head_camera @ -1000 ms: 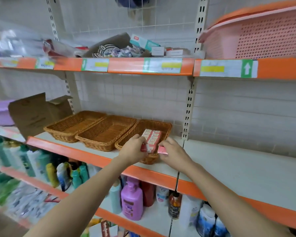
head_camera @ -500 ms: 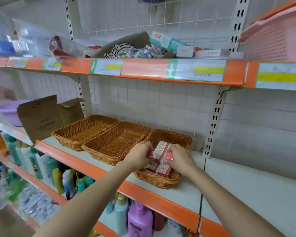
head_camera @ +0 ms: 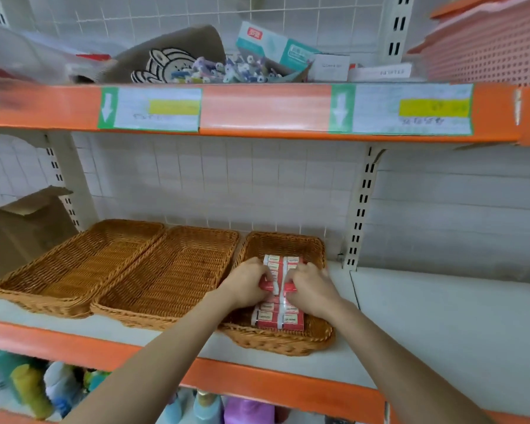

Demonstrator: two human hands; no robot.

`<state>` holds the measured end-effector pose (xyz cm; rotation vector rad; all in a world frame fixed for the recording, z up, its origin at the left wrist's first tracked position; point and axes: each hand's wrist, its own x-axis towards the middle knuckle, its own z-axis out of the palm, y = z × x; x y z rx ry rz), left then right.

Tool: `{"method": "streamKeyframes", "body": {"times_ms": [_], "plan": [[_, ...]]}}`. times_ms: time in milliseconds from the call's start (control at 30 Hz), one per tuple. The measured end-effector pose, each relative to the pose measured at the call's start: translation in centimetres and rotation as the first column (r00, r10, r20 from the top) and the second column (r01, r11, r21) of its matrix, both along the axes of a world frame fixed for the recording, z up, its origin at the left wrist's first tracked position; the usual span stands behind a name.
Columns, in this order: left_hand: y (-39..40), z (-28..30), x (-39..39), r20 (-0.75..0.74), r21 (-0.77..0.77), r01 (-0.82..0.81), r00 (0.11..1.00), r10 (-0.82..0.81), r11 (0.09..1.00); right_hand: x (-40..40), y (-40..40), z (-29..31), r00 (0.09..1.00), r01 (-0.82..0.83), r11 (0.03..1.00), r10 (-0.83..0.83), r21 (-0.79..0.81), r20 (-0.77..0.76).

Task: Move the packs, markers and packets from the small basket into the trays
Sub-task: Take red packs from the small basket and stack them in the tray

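Note:
Three wicker trays stand side by side on the middle shelf: a left tray (head_camera: pixel 58 270), a middle tray (head_camera: pixel 172 276) and a right tray (head_camera: pixel 291 243). Red and white packs (head_camera: pixel 277 318) lie in two rows inside the right tray. My left hand (head_camera: pixel 245 284) grips the left row from its side. My right hand (head_camera: pixel 311 286) grips the right row. Both hands sit low in the tray over the packs, and the middle of the rows is hidden under my fingers. The small basket is not visible.
The left and middle trays hold nothing. A cardboard box (head_camera: pixel 16 240) stands at the far left. The upper shelf (head_camera: pixel 257 111) overhangs with a brown bag (head_camera: pixel 166 62), small items and boxes. A pink basket (head_camera: pixel 490 41) sits top right. Bare white shelf (head_camera: pixel 441 332) lies right of the trays.
My hands carried the packs from the tray's front edge forward and down into the right tray. The camera moved closer to the shelf.

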<state>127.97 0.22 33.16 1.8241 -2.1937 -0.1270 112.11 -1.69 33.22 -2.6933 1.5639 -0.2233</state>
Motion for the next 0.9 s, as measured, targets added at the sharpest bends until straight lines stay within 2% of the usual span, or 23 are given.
{"method": "streamKeyframes", "body": {"times_ms": [167, 267, 367, 467, 533, 633, 767, 900], "plan": [[-0.15, -1.10, 0.54, -0.007, -0.056, 0.098, 0.995, -0.098, 0.994, 0.03, 0.24, -0.15, 0.999, 0.044, 0.999, -0.044, 0.016, -0.005], [-0.22, -1.23, 0.74, -0.022, -0.062, 0.112, 0.993, -0.113, 0.992, 0.02, 0.62, -0.15, 0.997, 0.049, 0.997, -0.046, -0.051, 0.064], [-0.37, -1.18, 0.66, -0.077, -0.082, 0.089, 0.992, -0.095, 0.993, -0.16, 0.75, -0.29, 0.976, 0.084, 0.987, -0.054, -0.134, 0.209], [-0.05, -0.90, 0.49, -0.139, -0.119, 0.068, 0.987, -0.085, 0.991, -0.32, 0.91, -0.37, 0.902, 0.090, 0.995, -0.059, -0.052, 0.428], [-0.04, -0.93, 0.63, -0.192, -0.132, 0.038, 0.979, -0.063, 0.990, -0.36, 1.00, -0.41, 0.879, 0.058, 0.998, -0.046, -0.011, 0.475], [-0.07, -1.07, 0.65, -0.213, -0.127, 0.014, 0.976, -0.041, 0.992, -0.37, 0.99, -0.40, 0.918, 0.018, 0.999, -0.031, 0.035, 0.396], [0.13, -1.17, 0.31, -0.129, -0.088, 0.001, 0.992, -0.012, 0.996, -0.33, 0.71, -0.60, 0.991, 0.057, 0.997, -0.051, -0.044, 0.121], [0.16, -1.13, 0.36, -0.036, -0.071, -0.014, 0.999, 0.012, 0.997, -0.16, 0.56, -0.68, 0.996, 0.082, 0.994, -0.080, -0.072, 0.038]]}}
